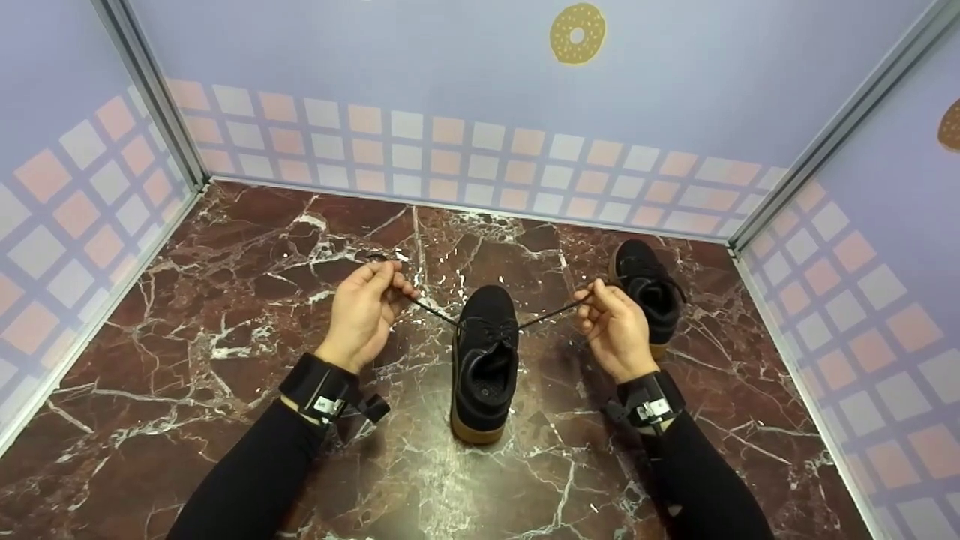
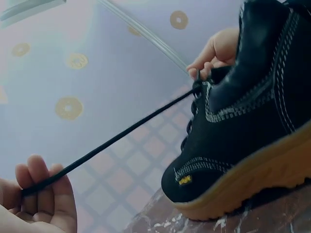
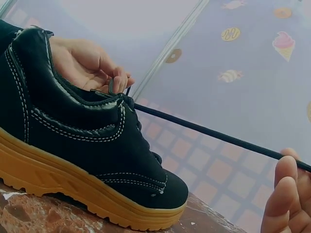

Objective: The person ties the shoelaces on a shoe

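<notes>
A black shoe (image 1: 486, 360) with a tan sole stands on the floor between the hands, its toe facing away. My left hand (image 1: 365, 311) pinches one black shoelace (image 2: 116, 137) and holds it out to the left of the shoe. On the other side, my right hand (image 1: 616, 326) pinches the opposite lace (image 3: 209, 131) between thumb and fingers. Both laces run straight and taut from the top of the lacing. In the right wrist view the shoe's side shows white stitching, and the far hand (image 3: 87, 68) is partly hidden behind the collar.
A second black shoe (image 1: 645, 289) stands at the back right, just beyond the right hand. The floor (image 1: 225, 420) is dark red marble pattern. Pale purple panels (image 1: 450, 75) with checks and doughnut pictures enclose the back and both sides.
</notes>
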A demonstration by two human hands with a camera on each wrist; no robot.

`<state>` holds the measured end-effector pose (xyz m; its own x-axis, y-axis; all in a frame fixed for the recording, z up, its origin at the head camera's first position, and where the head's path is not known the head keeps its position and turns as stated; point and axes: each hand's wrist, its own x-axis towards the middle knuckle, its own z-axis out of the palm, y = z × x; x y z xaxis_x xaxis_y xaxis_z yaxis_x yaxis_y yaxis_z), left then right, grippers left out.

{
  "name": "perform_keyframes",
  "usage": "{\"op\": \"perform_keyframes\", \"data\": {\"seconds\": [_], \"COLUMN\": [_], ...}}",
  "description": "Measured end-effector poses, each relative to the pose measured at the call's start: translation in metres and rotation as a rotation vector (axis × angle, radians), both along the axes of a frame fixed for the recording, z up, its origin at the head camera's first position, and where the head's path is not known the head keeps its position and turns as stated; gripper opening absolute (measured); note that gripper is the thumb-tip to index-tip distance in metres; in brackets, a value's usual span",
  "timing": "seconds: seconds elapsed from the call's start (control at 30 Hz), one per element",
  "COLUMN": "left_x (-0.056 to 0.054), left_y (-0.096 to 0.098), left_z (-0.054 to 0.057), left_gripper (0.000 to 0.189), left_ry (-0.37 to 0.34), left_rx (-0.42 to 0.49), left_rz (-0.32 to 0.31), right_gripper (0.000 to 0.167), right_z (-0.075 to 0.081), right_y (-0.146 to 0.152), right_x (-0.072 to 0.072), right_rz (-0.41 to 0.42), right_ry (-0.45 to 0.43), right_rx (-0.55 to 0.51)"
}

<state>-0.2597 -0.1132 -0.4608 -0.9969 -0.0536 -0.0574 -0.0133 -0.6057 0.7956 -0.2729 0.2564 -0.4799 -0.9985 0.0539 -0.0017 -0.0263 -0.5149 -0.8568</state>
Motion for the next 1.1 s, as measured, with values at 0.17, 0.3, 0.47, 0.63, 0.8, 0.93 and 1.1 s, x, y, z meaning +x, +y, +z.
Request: {"op": "perform_keyframes", "data": {"seconds": [0.17,0.3,0.47,0.63,0.8,0.93,1.1], "left_x": [-0.002,-0.003,-0.002,0.004,0.008,0.005,-0.006], "left_y": [0.002,0.005,0.010,0.020,0.030,0.035,0.042], "left_z": [-0.008,-0.013,-0.015,-0.017,-0.022,-0.022,-0.018], "left_gripper": [0.018,0.021,0.033,0.036,0.028,0.026,0.027], "left_ry": [-0.044,-0.069,-0.167,-0.204,-0.170,-0.120,0.023], "left_rx": [-0.035,-0.064,-0.078,-0.233,-0.428,-0.560,-0.628], "left_rz": [-0.005,-0.042,-0.166,-0.336,-0.339,-0.282,-0.209], "right_gripper": [0.024,0.024,0.021,0.021,0.022,0.023,0.022], "right_z": [-0.001,-0.002,-0.003,-0.005,-0.007,-0.007,-0.007], "right_y": [-0.001,-0.002,-0.002,-0.003,-0.004,-0.004,-0.005], "right_x": [-0.001,-0.001,-0.002,-0.002,-0.002,-0.002,0.000], "right_rz": [0.004,0.007,0.005,0.007,0.012,0.014,0.018], "right_ry": [-0.002,0.003,-0.004,-0.014,-0.015,-0.021,-0.029], "right_rx": [0.010,0.019,0.031,0.044,0.072,0.074,0.070]}}
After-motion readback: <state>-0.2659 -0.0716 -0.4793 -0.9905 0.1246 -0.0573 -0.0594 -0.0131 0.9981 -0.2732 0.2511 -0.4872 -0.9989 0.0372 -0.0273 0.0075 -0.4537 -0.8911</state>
